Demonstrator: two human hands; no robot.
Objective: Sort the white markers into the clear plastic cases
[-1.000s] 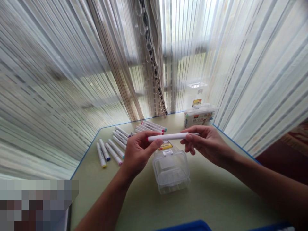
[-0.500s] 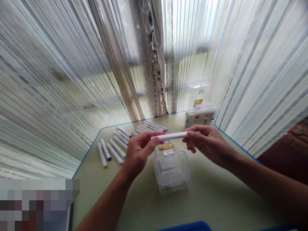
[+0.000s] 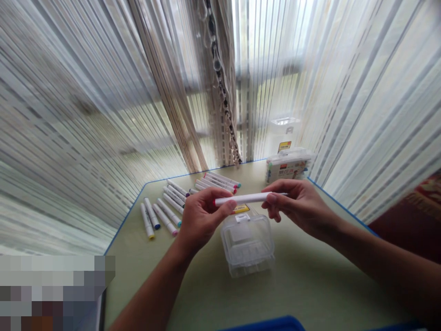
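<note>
Both my hands hold one white marker [image 3: 245, 198] level above the table. My left hand [image 3: 201, 218] pinches its red-capped left end between thumb and fingers. My right hand [image 3: 298, 204] grips the right end, its fingers curled round it. Right below the marker stands a clear plastic case [image 3: 246, 242] with its lid shut and a yellow label at its far end. Neither hand touches the case.
Several white markers [image 3: 164, 212] with coloured caps lie in rows at the table's far left, and more markers [image 3: 220, 180] lie behind them. A second clear case [image 3: 287, 164] full of markers stands at the far right corner. Striped curtains [image 3: 103, 105] surround the pale green table [image 3: 310, 280].
The marker and both hands have barely shifted; the view has drifted slightly.
</note>
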